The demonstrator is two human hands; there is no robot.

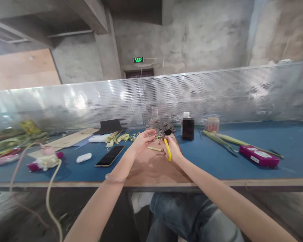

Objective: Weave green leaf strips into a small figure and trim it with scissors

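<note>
Right hand [172, 149] clasps yellow scissors [168, 150] over table [217, 168].

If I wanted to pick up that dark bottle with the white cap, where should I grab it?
Probably around the middle of the dark bottle, coming from the near side. It stands upright with flat sides, open blue table lies in front, and the mesh screen blocks the back.

Only one sign is close to readable from here: the green lit exit sign [138, 59] on the far wall above the dark doorway. It carries a row of small characters with the word "EXIT" under them, though the letters are tiny and soft. The dark bottle [187, 127] on the desk has its label blurred out. The white label on the pink box [259, 156] at the right shows print too small to read.
</note>
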